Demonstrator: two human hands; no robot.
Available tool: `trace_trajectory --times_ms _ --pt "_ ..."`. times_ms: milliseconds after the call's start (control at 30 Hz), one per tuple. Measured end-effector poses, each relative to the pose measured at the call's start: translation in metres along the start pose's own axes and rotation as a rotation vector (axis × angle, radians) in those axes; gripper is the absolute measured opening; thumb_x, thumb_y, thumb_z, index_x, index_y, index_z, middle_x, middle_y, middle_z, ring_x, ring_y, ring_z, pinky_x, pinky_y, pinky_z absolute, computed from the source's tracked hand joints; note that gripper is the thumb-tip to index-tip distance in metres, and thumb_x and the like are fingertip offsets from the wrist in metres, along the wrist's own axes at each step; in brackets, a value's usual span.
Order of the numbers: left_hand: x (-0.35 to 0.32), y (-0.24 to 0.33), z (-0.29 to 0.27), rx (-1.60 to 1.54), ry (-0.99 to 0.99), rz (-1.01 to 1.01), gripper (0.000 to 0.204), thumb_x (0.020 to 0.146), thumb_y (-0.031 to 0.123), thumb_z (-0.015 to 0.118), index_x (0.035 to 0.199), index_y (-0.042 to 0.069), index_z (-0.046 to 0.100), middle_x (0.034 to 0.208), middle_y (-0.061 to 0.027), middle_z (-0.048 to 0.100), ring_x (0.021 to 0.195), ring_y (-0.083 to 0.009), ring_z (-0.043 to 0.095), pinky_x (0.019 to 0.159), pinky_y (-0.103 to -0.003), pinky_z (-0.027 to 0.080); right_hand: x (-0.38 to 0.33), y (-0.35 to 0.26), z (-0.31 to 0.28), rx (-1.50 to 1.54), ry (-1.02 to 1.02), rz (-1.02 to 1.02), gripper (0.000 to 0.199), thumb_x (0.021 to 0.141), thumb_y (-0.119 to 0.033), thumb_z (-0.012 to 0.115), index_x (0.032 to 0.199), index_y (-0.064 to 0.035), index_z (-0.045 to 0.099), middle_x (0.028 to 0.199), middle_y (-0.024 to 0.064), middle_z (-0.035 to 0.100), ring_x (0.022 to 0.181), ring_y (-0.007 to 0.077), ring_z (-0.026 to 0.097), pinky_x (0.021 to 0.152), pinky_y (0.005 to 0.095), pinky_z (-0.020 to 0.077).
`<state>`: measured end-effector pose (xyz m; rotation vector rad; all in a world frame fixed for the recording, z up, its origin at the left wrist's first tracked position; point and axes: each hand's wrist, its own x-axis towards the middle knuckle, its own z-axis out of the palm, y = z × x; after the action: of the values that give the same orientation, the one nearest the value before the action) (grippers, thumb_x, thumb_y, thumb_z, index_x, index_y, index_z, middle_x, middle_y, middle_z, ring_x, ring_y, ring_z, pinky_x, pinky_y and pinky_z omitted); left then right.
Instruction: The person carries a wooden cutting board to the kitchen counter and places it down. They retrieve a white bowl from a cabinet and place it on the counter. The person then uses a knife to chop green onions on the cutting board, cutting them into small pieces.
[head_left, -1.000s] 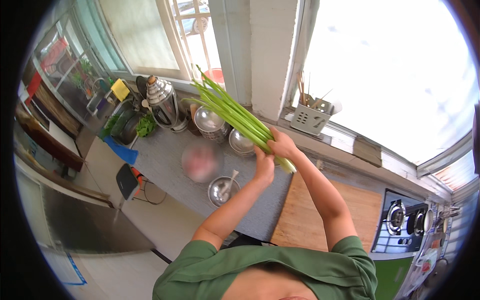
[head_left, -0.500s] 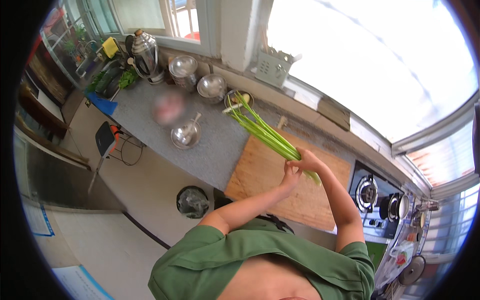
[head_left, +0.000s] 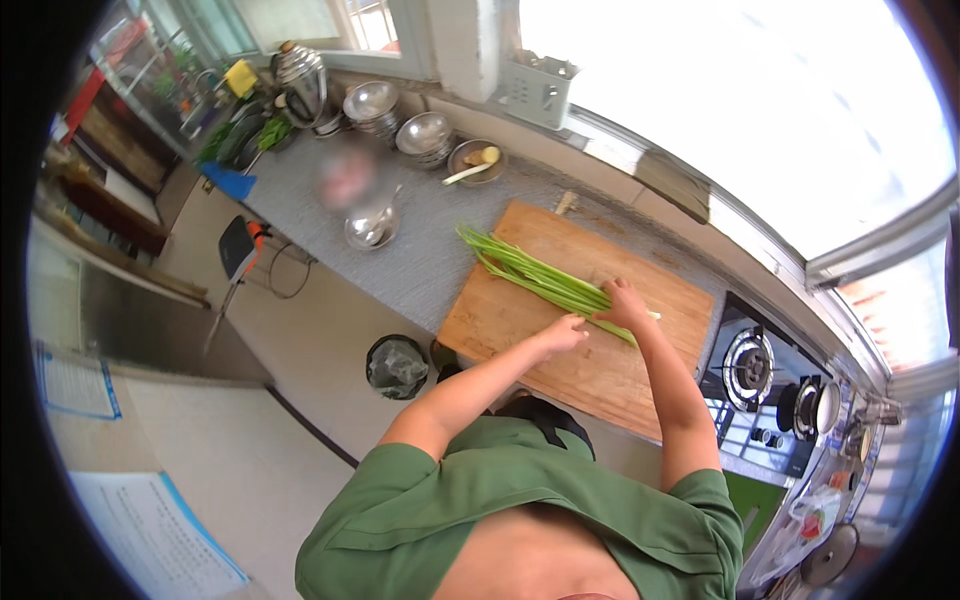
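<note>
A bunch of long, thin green celery stalks (head_left: 540, 279) lies slantwise across the wooden cutting board (head_left: 500, 325), its pale ends to the right. Over those pale ends, my right hand (head_left: 622, 304) is curved round the bunch with its thumb and fingers on either side. My left hand (head_left: 564, 336) is just on the near side of the stalks, fingers stretched toward them and nothing seen in its grasp. Whether its fingertips touch the stalks cannot be made out.
Right of the board is a gas stove (head_left: 752, 368). Along the back stand steel bowls (head_left: 424, 135), a dish with ginger and a white stalk (head_left: 477, 160), and a thermos flask (head_left: 303, 85). A steel bowl with a handle (head_left: 371, 228) sits left; a bin (head_left: 397, 366) stands below.
The celery bunch has come down from above the board and now lies on it. My left hand has let go and drawn slightly away, while my right hand stays on the pale ends.
</note>
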<state>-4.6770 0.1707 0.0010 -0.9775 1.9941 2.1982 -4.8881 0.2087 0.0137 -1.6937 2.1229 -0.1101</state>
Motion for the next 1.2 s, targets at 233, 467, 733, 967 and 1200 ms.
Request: trace_trajectory --times_ms 233,467,733,967,1200 --pt "-0.133 0.011 -0.071 -0.087 0.199 -0.062 0.06 0.096 0.024 0.056 0.149 0.006 0.034 0.158 -0.0116 0.021 0.136 -0.0257 0.039 0.105 -0.034 0.038 -0.012 -0.015 0.001 -0.077 0.006 0.058 0.106 0.059 -0.044 0.087 0.146 -0.013 0.035 0.137 0.0164 0.046 0.129 0.0351 0.042 0.105 0.0519 0.0339" --pt "-0.257 0.004 -0.138 -0.277 0.376 -0.118 0.058 0.099 0.023 0.053 0.151 0.009 0.03 0.157 -0.0067 0.025 0.131 -0.0193 0.045 0.099 -0.032 0.042 -0.028 -0.039 0.018 0.033 0.412 0.006 0.091 0.067 -0.031 0.084 0.144 -0.0112 0.039 0.141 0.0196 0.045 0.132 0.0374 0.039 0.109 0.0496 0.0313" --pt "-0.325 -0.036 -0.203 -0.723 0.381 0.083 0.055 0.102 0.01 0.044 0.152 0.005 0.021 0.158 -0.0119 0.02 0.132 -0.0256 0.046 0.099 -0.033 0.048 -0.034 -0.138 0.047 0.393 0.614 0.09 0.035 0.082 -0.004 0.066 0.116 -0.0058 0.063 0.104 0.0149 0.064 0.096 0.0301 0.06 0.084 0.0392 0.0475" --pt "-0.336 -0.062 -0.254 -0.765 0.538 0.234 0.064 0.094 -0.011 0.041 0.152 0.006 0.019 0.159 -0.0136 0.011 0.132 -0.034 0.046 0.095 -0.034 0.053 -0.002 -0.238 0.071 0.686 0.672 0.061 0.037 0.084 0.007 0.049 0.115 -0.0067 0.065 0.064 0.0035 0.057 0.061 0.0127 0.055 0.062 0.0288 0.0467" --pt "-0.336 -0.065 -0.274 -0.791 0.63 0.321 0.073 0.082 -0.023 0.031 0.149 0.005 0.025 0.158 -0.0121 0.013 0.141 -0.036 0.03 0.102 -0.042 0.049 0.014 -0.274 0.065 0.795 0.503 0.019 0.04 0.089 0.006 0.045 0.126 -0.0033 0.058 0.062 0.0037 0.059 0.062 0.0114 0.058 0.062 0.0262 0.0472"
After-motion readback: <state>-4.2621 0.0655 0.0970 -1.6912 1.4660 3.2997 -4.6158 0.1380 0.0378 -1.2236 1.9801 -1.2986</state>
